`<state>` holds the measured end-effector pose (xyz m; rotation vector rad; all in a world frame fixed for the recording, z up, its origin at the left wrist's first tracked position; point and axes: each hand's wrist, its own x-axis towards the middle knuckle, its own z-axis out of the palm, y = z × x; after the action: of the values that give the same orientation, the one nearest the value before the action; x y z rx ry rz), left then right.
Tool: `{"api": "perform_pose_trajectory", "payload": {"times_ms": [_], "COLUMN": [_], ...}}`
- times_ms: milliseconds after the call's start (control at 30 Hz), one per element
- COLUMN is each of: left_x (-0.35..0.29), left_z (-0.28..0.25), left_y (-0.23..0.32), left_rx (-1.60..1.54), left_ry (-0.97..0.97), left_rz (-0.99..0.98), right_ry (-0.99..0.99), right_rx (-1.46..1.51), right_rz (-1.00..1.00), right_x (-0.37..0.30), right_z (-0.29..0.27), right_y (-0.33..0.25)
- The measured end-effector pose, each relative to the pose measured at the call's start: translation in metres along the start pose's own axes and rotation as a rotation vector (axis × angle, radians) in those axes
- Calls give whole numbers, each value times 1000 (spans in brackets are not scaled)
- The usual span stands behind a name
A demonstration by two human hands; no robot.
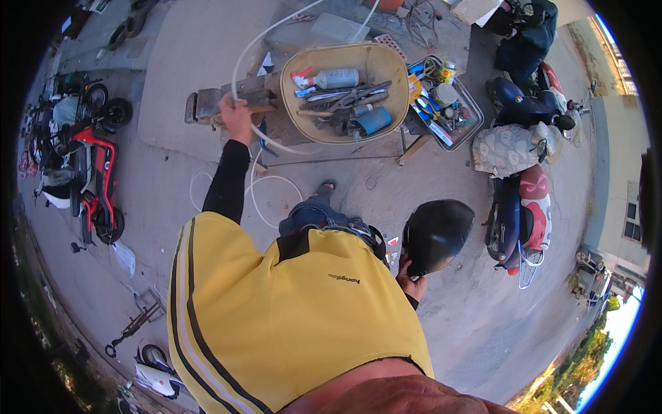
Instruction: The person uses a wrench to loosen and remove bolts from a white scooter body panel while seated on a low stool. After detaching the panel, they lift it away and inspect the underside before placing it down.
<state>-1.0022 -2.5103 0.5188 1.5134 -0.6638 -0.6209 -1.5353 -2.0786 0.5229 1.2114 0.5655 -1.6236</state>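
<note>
My left hand [236,119] is stretched forward, closed round a white hose [238,63] that curves up past it and loops down to the ground. Just beside that hand sits a grey metal block like a bench vise [210,108]. On my right side, low by the hip, my right hand [411,279] grips the lower edge of a black scooter seat [440,234]. The seat's smooth cover faces up, and most of those fingers are hidden beneath it. Ahead of me stands a beige tub [289,103] with a spray bottle [336,78], a blue can [374,121] and several hand tools.
A metal tray [474,129] of small tools and cans adjoins the tub. Scooters stand to the right, one dark blue [507,214] and one under a patterned cover [503,150]. A red scooter [103,159] is parked at left. Hose loops [279,178] lie near my foot.
</note>
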Motion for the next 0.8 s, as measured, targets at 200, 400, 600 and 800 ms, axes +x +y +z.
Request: {"api": "perform_pose_trajectory", "payload": {"times_ms": [200,400,600,800], "left_x": [110,40,-16,-64], "left_z": [-69,-65,-46,-24], "left_y": [14,2,-31,-29], "left_rx": [721,1520,1323,774], "left_ry": [1,-244,-297,-310], "left_rz": [412,476,575,316], "right_ry": [-129,-167,-348,-309], "right_rx": [-398,-102,-685,-812], "right_rz": [-243,-75,-549,-656], "right_x": [20,35,55,46], "right_z": [8,7,-27,-30], "right_y": [-4,-15,-22,-23]}}
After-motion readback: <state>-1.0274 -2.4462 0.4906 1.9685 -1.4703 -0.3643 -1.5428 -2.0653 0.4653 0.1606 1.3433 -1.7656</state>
